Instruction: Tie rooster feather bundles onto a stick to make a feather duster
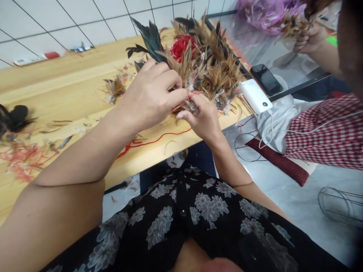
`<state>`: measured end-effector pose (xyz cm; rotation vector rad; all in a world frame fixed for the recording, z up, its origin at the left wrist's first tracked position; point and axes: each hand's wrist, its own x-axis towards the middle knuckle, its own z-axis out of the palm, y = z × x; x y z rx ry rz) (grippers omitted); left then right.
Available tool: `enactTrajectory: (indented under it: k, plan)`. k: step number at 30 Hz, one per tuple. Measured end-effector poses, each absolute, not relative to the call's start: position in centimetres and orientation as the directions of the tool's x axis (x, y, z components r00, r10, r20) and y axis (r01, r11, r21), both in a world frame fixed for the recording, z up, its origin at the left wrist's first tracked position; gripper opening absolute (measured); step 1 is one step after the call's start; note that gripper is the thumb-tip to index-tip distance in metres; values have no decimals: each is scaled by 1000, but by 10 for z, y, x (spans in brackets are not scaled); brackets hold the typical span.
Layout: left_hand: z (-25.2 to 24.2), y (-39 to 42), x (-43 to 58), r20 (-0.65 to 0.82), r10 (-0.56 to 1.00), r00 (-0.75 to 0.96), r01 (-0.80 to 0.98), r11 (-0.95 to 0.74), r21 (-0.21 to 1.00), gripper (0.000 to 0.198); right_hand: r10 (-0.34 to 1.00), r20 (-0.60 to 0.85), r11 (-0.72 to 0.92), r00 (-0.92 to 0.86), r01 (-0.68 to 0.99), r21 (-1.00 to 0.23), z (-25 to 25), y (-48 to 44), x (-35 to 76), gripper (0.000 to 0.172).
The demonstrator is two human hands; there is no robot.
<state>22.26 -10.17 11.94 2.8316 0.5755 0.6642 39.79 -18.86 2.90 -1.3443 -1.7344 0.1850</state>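
Observation:
My left hand [154, 92] is bent over the near side of the feather pile, its thumb and forefinger pinched at a thin red string. Close against it, my right hand [205, 115] grips a small feather bundle [190, 107] between thumb and fingers. Some of the string crosses the top of that bundle, and part of the bundle is hidden by my fingers. Brown feathers [211, 81] are heaped just behind both hands, with long dark green feathers [154, 39] at their left and a red tangle of thread [181, 48] among them.
A loose red string [159, 139] trails along the wooden table [147, 153]. Feather scraps and pink thread [24, 160] lie at left. A white power bank [256, 96] and a black phone [266, 79] sit at right, near another person's hand [310, 39] holding feathers.

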Motion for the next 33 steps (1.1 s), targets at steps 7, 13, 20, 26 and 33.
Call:
enactTrajectory:
  k: [7,13,20,26,33]
  plan:
    - [107,-93,219,485,440,756,274,-885,377,60,826,563,410,6,679,-609,31,-189,394,38]
    - [103,-97,222,513,490,705,276,-856,438,49,820,571,384,47,694,-609,36,-191,385,26]
    - [122,-112,209,772,404,491,252,-914,318,39,747,622,283,236,733,-618,31,-190,379,29]
    - [85,-125,203,768,599,227,164,-800,577,14,654,680,254,331,751,-610,23,-184,378,25]
    - [55,-123,222,417,801,431,137,-514,846,37,593,708,224,383,766,-602,19,-180,370,22]
